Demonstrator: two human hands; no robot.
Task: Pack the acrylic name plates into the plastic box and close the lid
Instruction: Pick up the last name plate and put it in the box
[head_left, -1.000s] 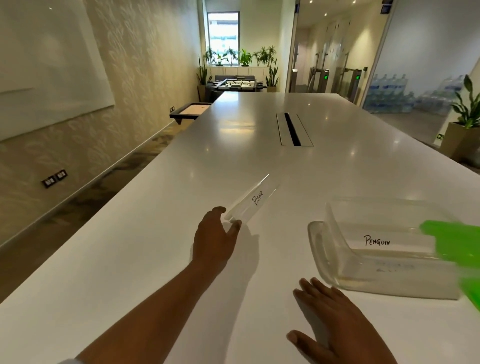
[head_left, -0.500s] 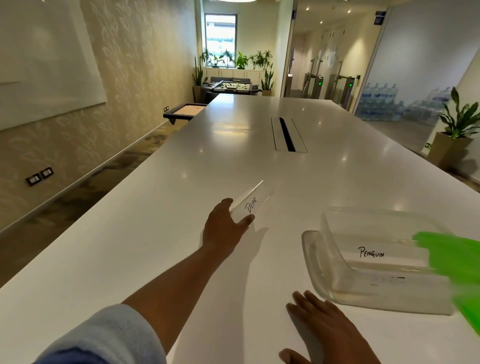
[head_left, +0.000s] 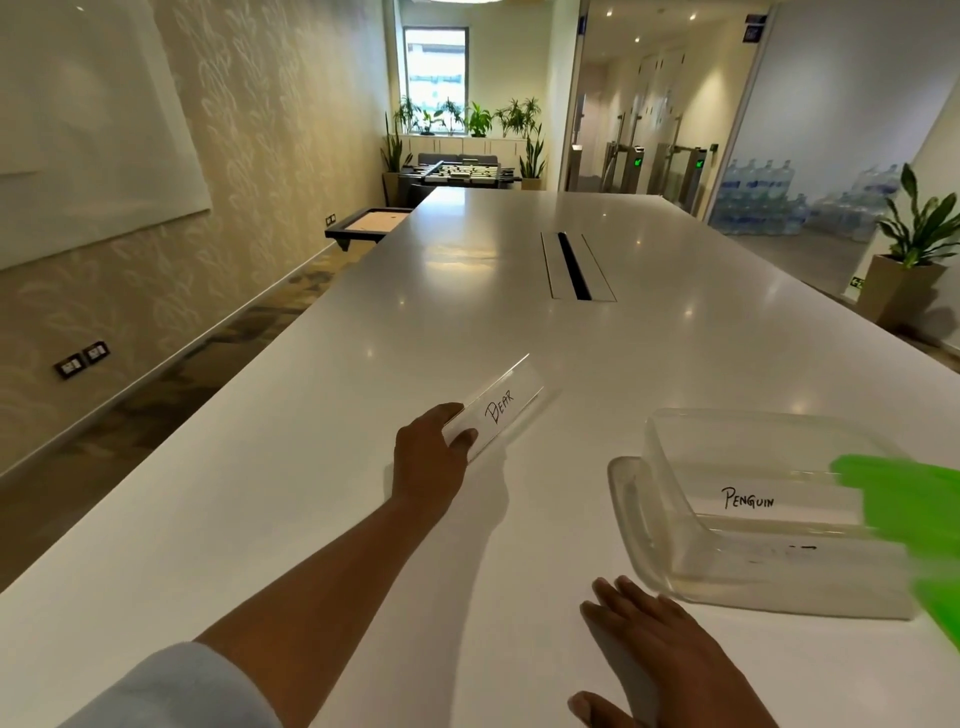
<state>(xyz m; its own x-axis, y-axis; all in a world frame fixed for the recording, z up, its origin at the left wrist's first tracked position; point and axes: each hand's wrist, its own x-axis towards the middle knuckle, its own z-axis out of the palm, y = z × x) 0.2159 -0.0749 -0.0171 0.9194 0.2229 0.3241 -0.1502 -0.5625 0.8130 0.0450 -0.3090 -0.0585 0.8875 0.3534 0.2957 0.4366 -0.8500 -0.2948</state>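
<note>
Since a second ago the left hand (head_left: 428, 457) has drawn the BEAR name plate (head_left: 501, 410) nearer and turned it, so the handwritten word now faces the camera. Its grip is clamped on the plate's near end, thumb on the front face, fingers behind. Whether the far end touches the bench (head_left: 260, 519) I cannot tell. It sits left of the clear plastic box (head_left: 660, 467), apart from it. Inside the box is the PENGUIN plate (head_left: 753, 501). A blurred green shape (head_left: 909, 509) covers the box's right end. Just before the box's near left corner, the right hand (head_left: 670, 649) lies flat on the bench, fingers straight, its grip apart and holding nothing. Farther up runs a dark cable slot (head_left: 574, 265).
</note>
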